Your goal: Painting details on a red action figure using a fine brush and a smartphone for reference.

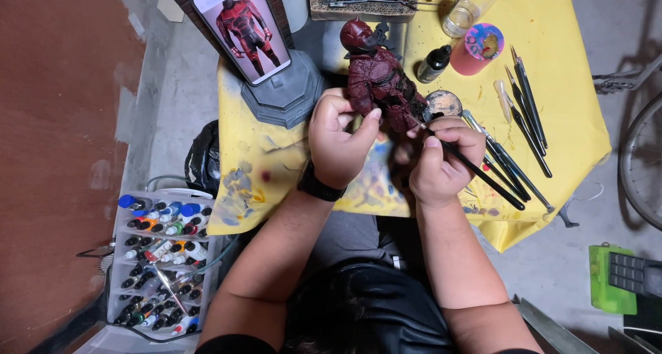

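Red-painted figurine (376, 75), one unit, stands above the yellow table cover (572, 119), beside one phone (241, 26) on a grey stand. Left hand (339, 140) is closed around the figurine's lower body. Right hand (441, 161) pinches one black paintbrush (476, 171), tip touching the figurine. Several spare brushes (527, 119) lie right.

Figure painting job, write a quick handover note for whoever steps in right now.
Left hand: gripping the dark red figure upright over the yellow table cover.
Right hand: holding a thin black brush, tip at the figure's side.
Nearby: spare brushes, dropper bottle, phone showing a reference picture, paint rack on the floor.
Done: figure mostly red.
Left: cannot tell which details remain.
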